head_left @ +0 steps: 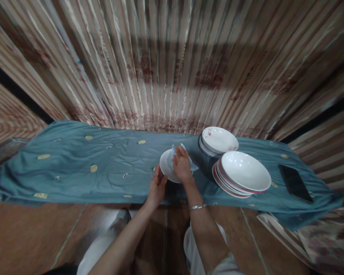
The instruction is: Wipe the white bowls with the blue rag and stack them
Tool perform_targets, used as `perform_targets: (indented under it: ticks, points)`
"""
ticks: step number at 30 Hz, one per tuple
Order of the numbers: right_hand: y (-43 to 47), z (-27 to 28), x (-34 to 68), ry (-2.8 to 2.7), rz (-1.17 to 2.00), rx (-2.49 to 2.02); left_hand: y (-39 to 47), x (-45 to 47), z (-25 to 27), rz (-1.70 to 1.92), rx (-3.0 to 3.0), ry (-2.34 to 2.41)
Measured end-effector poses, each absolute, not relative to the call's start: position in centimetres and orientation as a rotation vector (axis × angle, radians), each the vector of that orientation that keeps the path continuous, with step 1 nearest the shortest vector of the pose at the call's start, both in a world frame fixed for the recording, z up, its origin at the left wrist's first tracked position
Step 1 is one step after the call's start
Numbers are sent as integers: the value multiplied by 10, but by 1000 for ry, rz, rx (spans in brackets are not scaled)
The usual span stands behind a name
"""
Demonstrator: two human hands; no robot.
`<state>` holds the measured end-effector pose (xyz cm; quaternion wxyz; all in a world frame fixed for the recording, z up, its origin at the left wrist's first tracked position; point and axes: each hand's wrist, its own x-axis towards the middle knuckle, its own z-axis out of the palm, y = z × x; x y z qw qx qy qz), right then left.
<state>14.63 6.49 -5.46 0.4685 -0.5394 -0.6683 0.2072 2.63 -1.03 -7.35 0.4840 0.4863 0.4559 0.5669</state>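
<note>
A white bowl (pixel 166 165) is near the middle of the cloth-covered table, its inside facing up toward me. My left hand (pixel 157 185) grips its rim on the near left side, fingers partly hidden beneath it. Over the bowl's right side, my right hand (pixel 181 163) presses a light blue cloth (pixel 193 167) against the inner surface. Part of that cloth sticks out past the fingers at the top and right. Just right of my hands stands a stack of white bowls with red rims (pixel 245 172). Behind it is a stack of flower-patterned plates (pixel 219 139).
A teal tablecloth (pixel 74 164) with yellow prints covers the long narrow table. At the right end lies a black phone (pixel 296 183). Pleated patterned curtains (pixel 160 76) hang right behind the table. Brown floor tiles (pixel 65 221) show below its front edge.
</note>
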Motion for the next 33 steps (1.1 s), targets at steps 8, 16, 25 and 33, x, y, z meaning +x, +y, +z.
perform_targets:
  ticks: [8, 16, 25, 33]
  points:
    - [59, -58, 126, -1791, 686, -1127, -9, 26, -76, 1439, 919, 1040]
    - [47, -50, 133, -1868, 1028, -948, -12, 21, -67, 1361, 682, 987]
    - [31, -33, 162, -1899, 1346, -968, -16, 18, -51, 1301, 658, 982]
    - [11, -17, 194, -1877, 1198, -1163, -10, 19, -48, 1293, 700, 1067]
